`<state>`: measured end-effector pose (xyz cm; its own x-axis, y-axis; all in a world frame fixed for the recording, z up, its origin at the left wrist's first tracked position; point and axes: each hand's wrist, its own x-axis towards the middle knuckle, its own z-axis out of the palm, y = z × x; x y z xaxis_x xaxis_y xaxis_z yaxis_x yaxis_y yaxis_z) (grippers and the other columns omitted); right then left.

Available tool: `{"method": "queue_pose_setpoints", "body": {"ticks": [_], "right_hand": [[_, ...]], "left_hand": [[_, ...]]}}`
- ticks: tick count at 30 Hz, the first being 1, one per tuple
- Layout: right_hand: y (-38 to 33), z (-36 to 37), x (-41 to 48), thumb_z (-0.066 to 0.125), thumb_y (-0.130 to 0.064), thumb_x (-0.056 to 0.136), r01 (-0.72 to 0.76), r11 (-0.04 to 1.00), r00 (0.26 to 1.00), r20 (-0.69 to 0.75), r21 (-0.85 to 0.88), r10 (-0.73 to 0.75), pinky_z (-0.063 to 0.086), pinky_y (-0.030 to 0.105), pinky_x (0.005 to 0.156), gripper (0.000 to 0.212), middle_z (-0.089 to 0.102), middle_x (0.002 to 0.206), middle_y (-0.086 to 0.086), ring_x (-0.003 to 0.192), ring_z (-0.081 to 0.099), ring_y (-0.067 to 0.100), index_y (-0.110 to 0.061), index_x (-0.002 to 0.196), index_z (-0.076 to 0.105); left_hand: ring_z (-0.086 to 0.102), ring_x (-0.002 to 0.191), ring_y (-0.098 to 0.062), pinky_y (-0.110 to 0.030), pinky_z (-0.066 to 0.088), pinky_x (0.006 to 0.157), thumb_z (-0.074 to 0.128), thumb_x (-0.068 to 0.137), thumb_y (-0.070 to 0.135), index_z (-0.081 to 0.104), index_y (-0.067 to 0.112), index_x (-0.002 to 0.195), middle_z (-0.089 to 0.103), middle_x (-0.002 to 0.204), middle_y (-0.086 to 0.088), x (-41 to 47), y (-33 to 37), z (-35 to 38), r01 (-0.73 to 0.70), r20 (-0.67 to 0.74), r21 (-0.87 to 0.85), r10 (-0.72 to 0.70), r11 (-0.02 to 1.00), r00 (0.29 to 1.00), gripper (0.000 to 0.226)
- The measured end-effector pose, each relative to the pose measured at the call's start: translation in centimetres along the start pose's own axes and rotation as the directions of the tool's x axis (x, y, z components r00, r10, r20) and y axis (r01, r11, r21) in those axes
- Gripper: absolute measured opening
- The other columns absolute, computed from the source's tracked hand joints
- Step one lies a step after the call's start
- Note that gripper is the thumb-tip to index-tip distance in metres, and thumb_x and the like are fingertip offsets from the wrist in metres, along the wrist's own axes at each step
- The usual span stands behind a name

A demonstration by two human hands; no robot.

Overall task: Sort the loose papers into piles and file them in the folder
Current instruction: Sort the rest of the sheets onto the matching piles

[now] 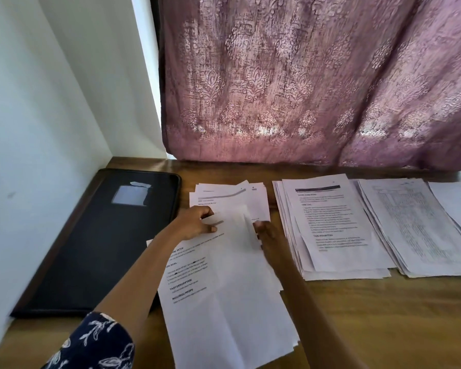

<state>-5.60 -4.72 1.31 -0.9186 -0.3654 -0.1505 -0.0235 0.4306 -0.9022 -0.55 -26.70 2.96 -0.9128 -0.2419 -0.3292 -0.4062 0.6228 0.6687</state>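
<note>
Left hand pinching sheet, right hand grip unclear, page headed "TASK DESCRIPTION"

Left hand pinching, right hand perhaps curled

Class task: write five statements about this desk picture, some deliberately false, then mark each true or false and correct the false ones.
1. The black folder lies closed at the left end of the table. True.
2. The left hand pinches a sheet atop the pile beside the folder. True.
3. The right hand rests on the folder. False: it is at that same pile, right of the left hand.
4. The curtain is green. False: it is pinkish purple and patterned.
5. The grid-printed pile lies left of the folder. False: it lies far to its right.
</note>
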Motion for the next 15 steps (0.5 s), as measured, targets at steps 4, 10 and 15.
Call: {"method": "queue_pose_setpoints", "body": {"ticks": [4,10,15], "right_hand": [[0.0,-1.4,4.7,0.057,-0.022,0.095,0.044,0.939,0.974,-0.195,-0.34,-0.116,0.046,0.034,0.097,0.027,0.065,0.12,0.006,0.107,0.061,0.023,-0.01,0.118,0.064],[0.2,-1.1,8.8,0.069,-0.033,0.087,0.0,0.926,1.0,-0.029,-0.378,-0.012,0.047,0.032,0.093,0.043,0.065,0.119,0.005,0.104,0.062,0.023,-0.014,0.124,0.057],[-0.4,-0.6,9.7,0.069,-0.031,0.087,0.022,0.863,0.999,-0.021,-0.504,-0.037,0.047,0.03,0.085,0.035,0.066,0.116,0.008,0.102,0.062,0.026,-0.01,0.115,0.064]], "left_hand": [[0.054,0.105,-0.019,-0.025,0.038,0.086,0.069,0.089,0.021,0.06,0.014,0.11,0.057,0.111,0.004,-0.2,-0.3,1.1,-0.054,-0.091,-0.048,0.05,0.997,0.995,0.024],[0.057,0.091,-0.015,-0.025,0.043,0.078,0.064,0.092,0.026,0.056,0.02,0.103,0.06,0.102,0.007,-0.8,-1.5,2.0,-0.11,-0.184,-0.118,0.087,0.987,0.979,0.015],[0.061,0.087,-0.014,-0.022,0.046,0.074,0.066,0.09,0.023,0.059,0.021,0.094,0.064,0.095,0.004,-1.8,-1.2,1.5,-0.131,-0.162,-0.264,0.09,0.956,0.983,0.008]]}}
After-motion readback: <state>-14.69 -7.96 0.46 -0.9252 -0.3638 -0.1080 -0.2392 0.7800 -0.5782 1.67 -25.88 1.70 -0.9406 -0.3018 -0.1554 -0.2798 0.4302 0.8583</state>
